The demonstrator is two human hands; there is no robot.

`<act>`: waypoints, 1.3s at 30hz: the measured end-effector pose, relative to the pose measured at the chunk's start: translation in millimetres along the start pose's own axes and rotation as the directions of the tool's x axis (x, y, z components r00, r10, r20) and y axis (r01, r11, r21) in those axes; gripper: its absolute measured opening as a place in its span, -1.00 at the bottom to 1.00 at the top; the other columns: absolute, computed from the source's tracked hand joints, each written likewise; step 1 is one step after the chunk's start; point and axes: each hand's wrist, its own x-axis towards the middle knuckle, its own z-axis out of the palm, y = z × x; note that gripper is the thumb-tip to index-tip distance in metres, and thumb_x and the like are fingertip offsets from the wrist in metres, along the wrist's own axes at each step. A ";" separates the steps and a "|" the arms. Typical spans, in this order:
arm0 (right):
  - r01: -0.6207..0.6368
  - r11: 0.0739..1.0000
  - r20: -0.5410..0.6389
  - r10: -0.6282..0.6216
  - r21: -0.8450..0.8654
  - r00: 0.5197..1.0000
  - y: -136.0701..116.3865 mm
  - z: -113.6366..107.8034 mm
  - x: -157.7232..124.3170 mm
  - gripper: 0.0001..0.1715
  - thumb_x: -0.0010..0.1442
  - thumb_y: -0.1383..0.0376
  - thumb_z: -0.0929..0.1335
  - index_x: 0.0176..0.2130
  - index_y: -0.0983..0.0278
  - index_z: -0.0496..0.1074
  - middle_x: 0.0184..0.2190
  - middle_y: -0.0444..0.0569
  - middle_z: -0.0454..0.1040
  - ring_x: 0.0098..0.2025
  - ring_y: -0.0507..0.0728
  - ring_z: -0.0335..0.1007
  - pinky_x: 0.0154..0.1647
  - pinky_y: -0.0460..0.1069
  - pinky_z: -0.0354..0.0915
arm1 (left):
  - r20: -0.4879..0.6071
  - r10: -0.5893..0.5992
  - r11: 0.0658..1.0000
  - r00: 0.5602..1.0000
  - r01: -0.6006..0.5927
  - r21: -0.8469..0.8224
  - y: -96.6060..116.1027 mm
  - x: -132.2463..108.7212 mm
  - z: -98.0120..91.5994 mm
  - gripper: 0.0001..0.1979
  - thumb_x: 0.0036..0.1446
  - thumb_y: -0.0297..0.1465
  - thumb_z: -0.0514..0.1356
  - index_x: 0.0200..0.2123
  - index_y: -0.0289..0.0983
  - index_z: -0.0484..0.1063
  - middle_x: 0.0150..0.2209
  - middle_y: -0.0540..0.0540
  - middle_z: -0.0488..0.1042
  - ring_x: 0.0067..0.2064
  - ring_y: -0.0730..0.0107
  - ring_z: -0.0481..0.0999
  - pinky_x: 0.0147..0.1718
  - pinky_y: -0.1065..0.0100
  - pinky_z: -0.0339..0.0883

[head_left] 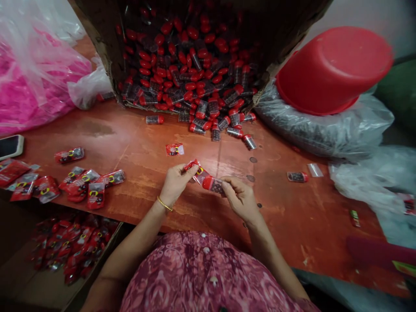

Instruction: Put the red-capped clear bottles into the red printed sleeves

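My left hand [177,184] pinches the top of a red printed plastic sachet [196,170] above the reddish wooden table [139,173]. My right hand [238,198] holds a small clear bottle with a red cap [212,184] and dark contents, its capped end against the sachet. Several filled sachets [86,184] lie on the table to the left of my hands. One flat sachet [174,149] lies just ahead of them. Loose bottles [224,123] have spilled from a tipped cardboard box [191,56] packed with more.
A red plastic basin [334,71] sits upside down on a clear bag of dark items [321,123] at right. A pink-filled plastic bag [35,82] is at left, a phone [10,146] at the table edge, and a cardboard tray of sachets [73,249] below it.
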 end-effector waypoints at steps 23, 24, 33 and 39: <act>-0.176 0.930 -0.141 0.231 0.321 0.963 4.7 59.3 -0.5 -0.64 0.20 0.03 0.19 -0.40 0.25 0.26 -0.63 -0.24 0.27 -0.67 -0.06 0.14 -0.65 -0.13 0.15 | 0.003 -0.038 0.913 0.999 0.036 -0.407 -27.7 -9.1 28.7 -0.65 -0.17 -0.16 0.33 -0.45 -0.35 0.47 -0.52 0.01 0.46 -0.52 0.59 0.35 -0.50 0.52 0.24; -0.121 0.957 -0.220 0.181 0.262 0.959 5.3 57.4 1.2 -0.66 0.19 0.05 0.21 -0.39 0.25 0.29 -0.59 -0.21 0.30 -0.59 -0.04 0.21 -0.57 -0.12 0.20 | -0.003 -0.031 0.912 1.000 0.027 -0.410 -28.2 -8.9 29.6 -0.64 -0.19 -0.16 0.33 -0.44 -0.35 0.48 -0.49 -0.01 0.48 -0.48 0.56 0.38 -0.44 0.50 0.26; -0.248 0.797 -0.031 0.316 0.550 0.948 2.2 66.0 2.4 -0.61 0.16 -0.02 0.23 -0.44 0.24 0.22 -0.67 -0.30 0.21 -0.76 -0.11 0.00 -0.76 -0.15 0.06 | 0.111 -0.109 0.939 0.988 0.139 -0.314 -23.6 -13.3 29.5 -0.57 -0.13 -0.05 0.25 -0.44 -0.34 0.41 -0.68 0.09 0.33 -0.75 0.59 0.22 -0.80 0.50 0.07; -0.166 0.805 -0.145 0.297 0.570 0.944 -2.0 70.7 7.1 -0.64 0.15 0.00 0.27 -0.41 0.24 0.26 -0.66 -0.29 0.20 -0.73 -0.11 0.06 -0.75 -0.18 0.05 | 0.064 -0.041 0.965 0.997 0.056 -0.256 -19.8 -19.8 28.3 -0.62 -0.08 -0.08 0.24 -0.53 -0.31 0.34 -0.72 0.14 0.22 -0.75 0.64 0.19 -0.78 0.54 0.10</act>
